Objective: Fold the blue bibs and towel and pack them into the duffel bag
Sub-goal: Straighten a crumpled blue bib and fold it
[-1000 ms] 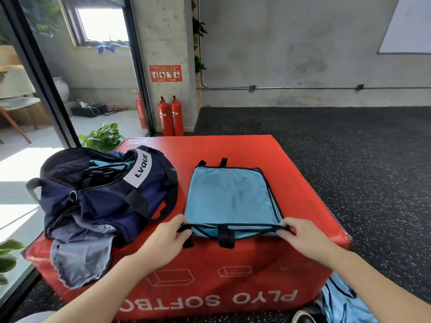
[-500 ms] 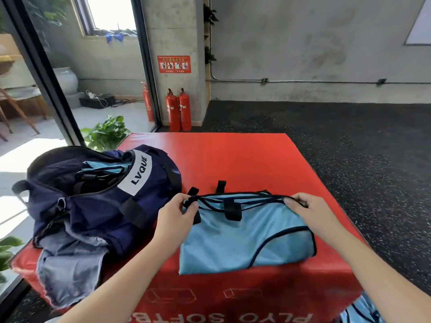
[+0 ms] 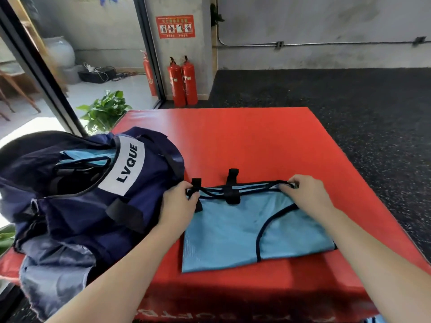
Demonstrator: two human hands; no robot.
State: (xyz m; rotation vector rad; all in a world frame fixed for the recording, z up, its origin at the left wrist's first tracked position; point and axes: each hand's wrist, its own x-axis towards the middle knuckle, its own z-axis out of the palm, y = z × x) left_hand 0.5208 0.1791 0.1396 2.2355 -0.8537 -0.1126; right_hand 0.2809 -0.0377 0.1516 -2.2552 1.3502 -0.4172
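Note:
A light blue bib (image 3: 235, 231) with black trim lies folded in half on the red soft box (image 3: 245, 141). My left hand (image 3: 179, 201) pinches its far left corner at the black straps. My right hand (image 3: 305, 194) pinches the far right corner. To the left sits the open navy duffel bag (image 3: 77, 190) with a white LVQUE label; light blue fabric (image 3: 86, 157) shows inside its opening. A grey-blue cloth (image 3: 56, 273) hangs from under the bag over the box's front left edge.
The box stands on black speckled floor. Two red fire extinguishers (image 3: 183, 82) stand by a concrete pillar behind it. A potted plant (image 3: 105, 110) sits at the back left beside a glass door frame. A scrap of blue fabric (image 3: 375, 319) shows at the bottom right.
Both hands carried the bib's near edge up and over to the far edge, folding it in half. The view tilted further down.

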